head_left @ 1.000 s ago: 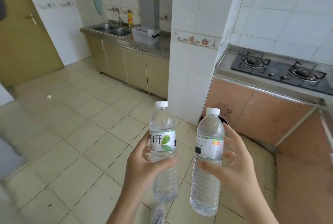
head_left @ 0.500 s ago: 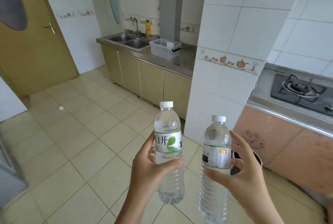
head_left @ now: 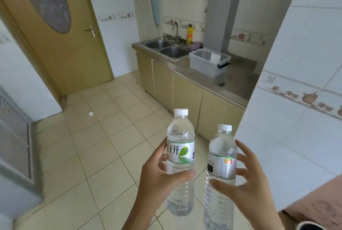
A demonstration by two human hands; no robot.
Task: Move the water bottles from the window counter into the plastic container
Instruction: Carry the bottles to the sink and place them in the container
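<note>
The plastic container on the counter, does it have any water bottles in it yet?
No, the plastic container holds no bottles; both water bottles are in the person's hands, one left, one right.

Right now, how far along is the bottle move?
Done: both bottles are picked up. In hand: the left hand grips the leaf-label bottle, the right hand the second bottle. Left: reaching the plastic container on the sink counter and putting them in.

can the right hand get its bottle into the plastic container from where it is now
Probably not yet. The right hand grips its bottle over the floor, well short of the plastic container across the kitchen; the open floor between looks free.
</note>
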